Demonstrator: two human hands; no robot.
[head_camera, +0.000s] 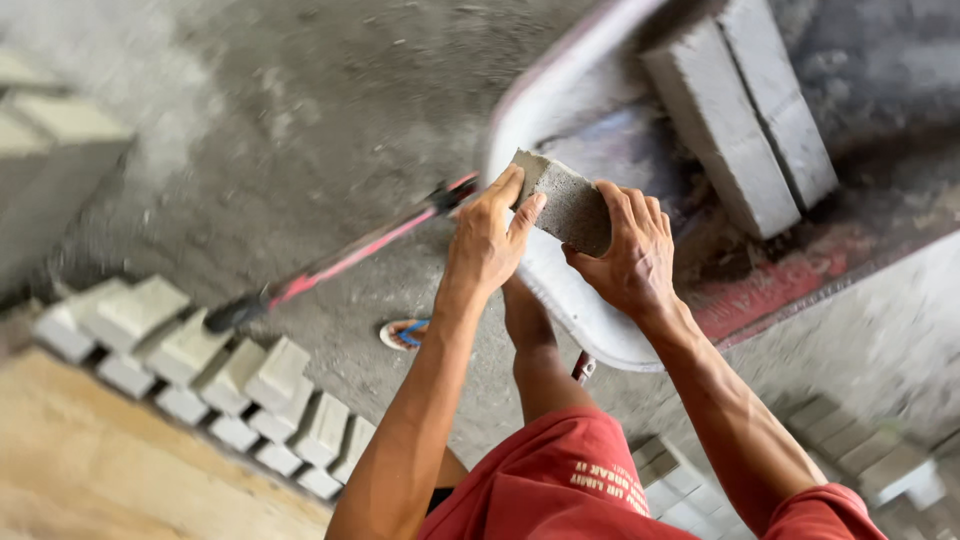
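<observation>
A grey concrete block (565, 200) is held between both hands above the rim of a wheelbarrow (560, 290). My left hand (490, 240) grips its left end, fingers over the top corner. On the block's right end sits my right hand (632, 255), wrapped from the side. Two more grey blocks (740, 110) lie side by side inside the wheelbarrow tray, beyond the hands. My red shorts and one leg show below the arms.
A red wheelbarrow handle (350, 255) runs left from the tray. Rows of grey blocks (200, 370) are stacked at the lower left, more blocks (50, 140) at the far left and at the lower right (870, 460). A sandalled foot (405, 333) stands on the dusty concrete floor.
</observation>
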